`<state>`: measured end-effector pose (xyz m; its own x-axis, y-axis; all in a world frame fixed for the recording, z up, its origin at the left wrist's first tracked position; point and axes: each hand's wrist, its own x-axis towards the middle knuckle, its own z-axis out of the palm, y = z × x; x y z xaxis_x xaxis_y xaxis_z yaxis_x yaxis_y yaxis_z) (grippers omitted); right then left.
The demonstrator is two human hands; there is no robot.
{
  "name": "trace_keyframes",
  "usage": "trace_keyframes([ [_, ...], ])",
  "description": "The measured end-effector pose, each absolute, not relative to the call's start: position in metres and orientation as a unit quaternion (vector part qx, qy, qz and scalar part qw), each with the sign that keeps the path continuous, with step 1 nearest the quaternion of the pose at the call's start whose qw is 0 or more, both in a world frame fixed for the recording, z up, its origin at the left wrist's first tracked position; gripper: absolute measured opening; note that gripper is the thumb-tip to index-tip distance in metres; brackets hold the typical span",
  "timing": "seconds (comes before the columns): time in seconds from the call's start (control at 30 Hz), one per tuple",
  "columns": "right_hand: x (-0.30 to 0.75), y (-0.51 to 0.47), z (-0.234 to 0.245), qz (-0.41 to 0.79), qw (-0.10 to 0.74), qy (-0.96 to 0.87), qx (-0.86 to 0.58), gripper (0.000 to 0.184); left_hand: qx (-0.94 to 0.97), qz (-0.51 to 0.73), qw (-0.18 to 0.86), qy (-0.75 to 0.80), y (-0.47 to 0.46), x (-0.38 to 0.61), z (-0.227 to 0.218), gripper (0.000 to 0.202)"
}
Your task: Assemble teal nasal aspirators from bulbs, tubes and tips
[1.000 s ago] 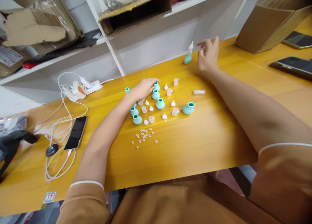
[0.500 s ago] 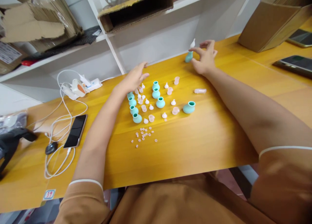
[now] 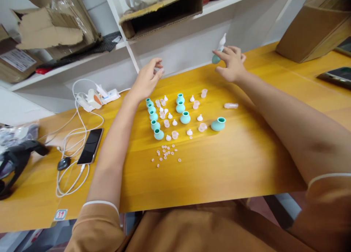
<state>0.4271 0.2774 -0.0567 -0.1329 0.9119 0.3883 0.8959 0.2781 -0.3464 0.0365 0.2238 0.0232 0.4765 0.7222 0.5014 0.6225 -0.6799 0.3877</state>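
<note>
Right hand (image 3: 231, 63) first: thumb and forefinger are closed on the bulb (image 3: 216, 58), the teal one with the white tip, which sits at the hand's 10 o'clock, off the bench (image 3: 233, 160) and up against the white shelf (image 3: 192, 43) wall. Left hand (image 3: 148, 78) hangs in the air with its fingers curled toward the thumb; I can't tell whether it pinches anything. The cluster (image 3: 181, 107) of loose teal and clear parts lies at its 5 o'clock, with the beads (image 3: 167, 153) beyond at 6.

I read this as the pick-up of a finished piece. The next move calls for a light grip so the tip stays on.

Against half a second ago, the bulb stood on the bench at my fingertips and is now raised. The left hand has come up off the cluster and closed its fingers.
</note>
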Motion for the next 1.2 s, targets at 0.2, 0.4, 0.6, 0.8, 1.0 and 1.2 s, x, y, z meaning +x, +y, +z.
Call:
trace_keyframes([
  [0.2,0.372,0.219,-0.008,-0.011,0.311,-0.858,-0.409,0.083,0.851,0.378,0.058,0.361,0.186,0.061,0.051,0.052],
  [0.4,0.326,0.14,0.029,0.004,0.324,-0.893,-0.313,0.082,0.842,0.42,0.114,0.319,0.153,0.085,0.073,0.043],
  [0.6,0.315,0.11,0.04,-0.044,0.323,-0.91,-0.258,0.078,0.832,0.425,0.201,0.294,0.133,0.094,0.084,0.041],
  [0.8,0.33,0.092,0.061,0.026,0.279,-0.937,-0.209,0.066,0.776,0.45,0.35,0.271,0.13,0.104,0.077,0.03],
  [1.0,0.363,0.079,0.098,0.059,0.301,-0.915,-0.263,0.038,0.748,0.422,0.375,0.348,0.12,0.116,0.076,0.044],
  [1.2,0.358,0.084,0.098,0.019,0.38,-0.866,-0.325,0.062,0.745,0.387,0.403,0.365,0.097,0.13,0.08,0.064],
])
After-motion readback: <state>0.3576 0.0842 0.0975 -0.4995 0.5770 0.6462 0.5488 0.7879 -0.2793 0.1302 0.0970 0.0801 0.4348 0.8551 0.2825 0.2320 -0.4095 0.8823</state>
